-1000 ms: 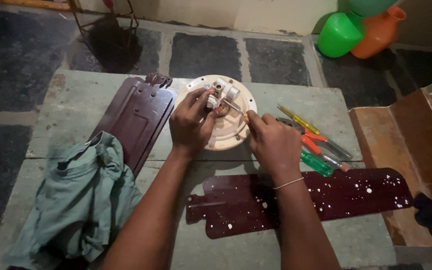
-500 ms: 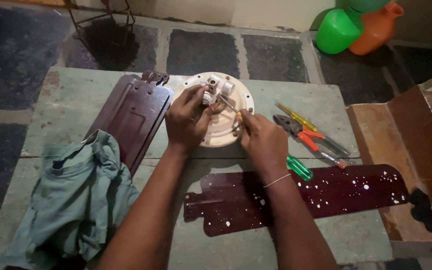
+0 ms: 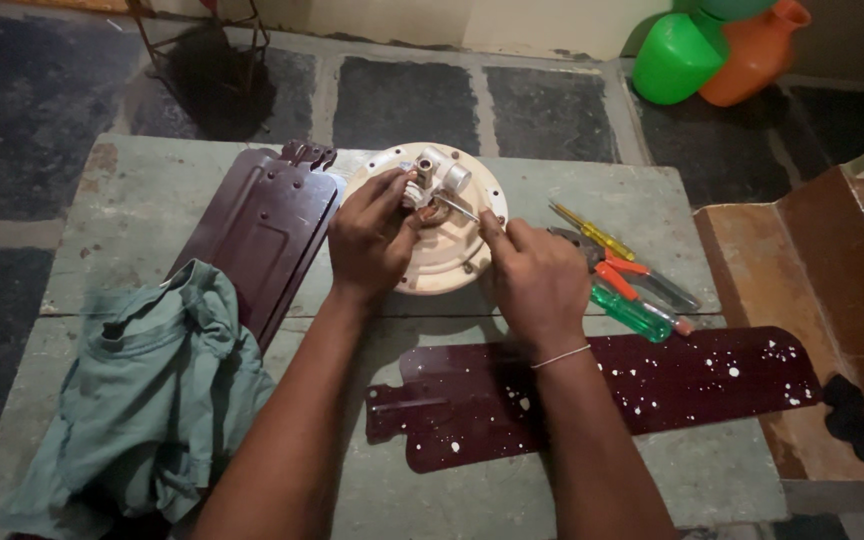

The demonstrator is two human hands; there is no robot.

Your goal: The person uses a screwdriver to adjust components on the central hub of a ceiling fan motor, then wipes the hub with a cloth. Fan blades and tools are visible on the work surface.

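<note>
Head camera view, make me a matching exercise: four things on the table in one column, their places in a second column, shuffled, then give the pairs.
Things:
1. green cloth
2. cream round fan motor housing
3. pliers with orange handles
4. paint-spattered maroon fan blade

Places:
A. under both hands
B. near edge of the table, right of the forearms
C. left side, over the stacked blades' end
D. right of the right hand

Pairs: 1-C, 2-A, 3-D, 4-B
</note>
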